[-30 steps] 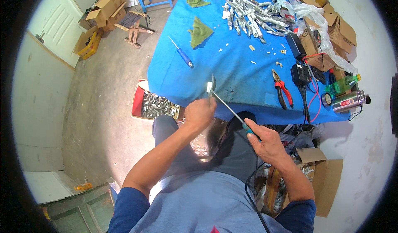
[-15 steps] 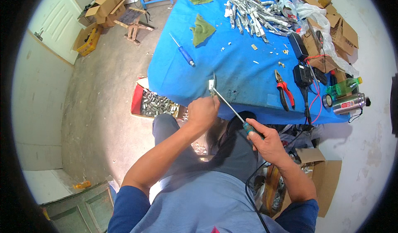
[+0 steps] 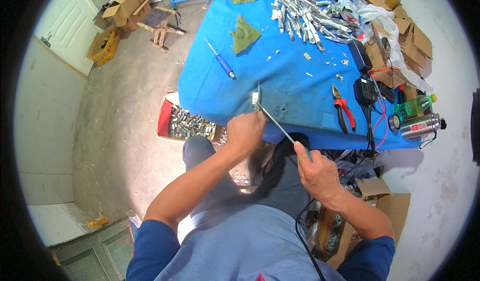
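Note:
Near the front edge of the blue-covered table, my left hand (image 3: 246, 132) is closed round the lower end of a narrow silvery-white metal piece (image 3: 256, 99), whose thin tip points away from me. My right hand (image 3: 318, 175) grips a screwdriver (image 3: 280, 126); its fingers mostly cover the teal handle. The screwdriver's tip meets the metal piece just above my left fingers. Exactly how the tip sits against it is too small to tell. A second screwdriver with a blue handle (image 3: 225, 65) lies on the cloth to the left. Red-handled pliers (image 3: 341, 108) rest to the right.
A heap of similar silvery pieces (image 3: 305, 16) covers the table's far side, beside green rags (image 3: 245, 35). Black power adapters (image 3: 365, 89), a green bottle (image 3: 416, 106) and a steel flask (image 3: 419, 125) line the right edge. A box of small metal parts (image 3: 190, 125) stands on the floor.
My right hand has shifted slightly and turned, its fingers now covering more of the screwdriver handle, and its elbow has swung outward. The left hand has moved slightly up with the metal piece.

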A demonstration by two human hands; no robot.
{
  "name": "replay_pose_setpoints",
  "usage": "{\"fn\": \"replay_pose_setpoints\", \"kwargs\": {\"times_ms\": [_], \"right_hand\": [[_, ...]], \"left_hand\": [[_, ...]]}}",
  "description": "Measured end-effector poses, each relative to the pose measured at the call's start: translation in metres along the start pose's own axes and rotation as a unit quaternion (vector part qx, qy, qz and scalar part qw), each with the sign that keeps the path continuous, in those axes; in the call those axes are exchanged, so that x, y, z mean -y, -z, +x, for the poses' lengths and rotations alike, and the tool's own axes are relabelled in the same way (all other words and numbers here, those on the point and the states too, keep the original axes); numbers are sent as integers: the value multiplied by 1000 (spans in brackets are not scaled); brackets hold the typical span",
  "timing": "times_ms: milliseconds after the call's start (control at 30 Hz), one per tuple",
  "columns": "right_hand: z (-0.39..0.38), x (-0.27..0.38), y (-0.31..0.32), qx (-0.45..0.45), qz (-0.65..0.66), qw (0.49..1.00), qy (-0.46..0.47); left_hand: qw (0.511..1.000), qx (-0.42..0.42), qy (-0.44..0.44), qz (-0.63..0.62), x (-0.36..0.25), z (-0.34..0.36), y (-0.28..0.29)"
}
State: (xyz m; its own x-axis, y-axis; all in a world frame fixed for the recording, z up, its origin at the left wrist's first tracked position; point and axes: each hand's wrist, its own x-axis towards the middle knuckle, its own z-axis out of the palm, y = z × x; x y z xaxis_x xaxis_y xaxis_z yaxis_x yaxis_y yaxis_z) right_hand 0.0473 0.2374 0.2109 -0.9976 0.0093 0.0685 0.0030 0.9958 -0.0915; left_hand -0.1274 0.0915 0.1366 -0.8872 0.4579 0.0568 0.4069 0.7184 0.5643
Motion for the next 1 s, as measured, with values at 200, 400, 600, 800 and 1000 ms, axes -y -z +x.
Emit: {"fn": "replay_pose_setpoints", "kwargs": {"times_ms": [200, 400, 600, 800, 1000], "right_hand": [[9, -21, 7, 106, 536, 816, -188], [3, -24, 0, 163, 694, 637, -292], [6, -34, -1, 95, 553, 812, -162], [7, -21, 10, -47, 186, 981, -14], [5, -24, -10, -28, 260, 965, -27]], "left_hand": [[999, 30, 30, -12, 6, -6, 1], [999, 23, 37, -9, 3, -9, 3], [1000, 14, 20, 7, 1, -12, 3], [1000, 13, 19, 4, 4, -11, 2], [999, 23, 32, -13, 0, -8, 4]]}}
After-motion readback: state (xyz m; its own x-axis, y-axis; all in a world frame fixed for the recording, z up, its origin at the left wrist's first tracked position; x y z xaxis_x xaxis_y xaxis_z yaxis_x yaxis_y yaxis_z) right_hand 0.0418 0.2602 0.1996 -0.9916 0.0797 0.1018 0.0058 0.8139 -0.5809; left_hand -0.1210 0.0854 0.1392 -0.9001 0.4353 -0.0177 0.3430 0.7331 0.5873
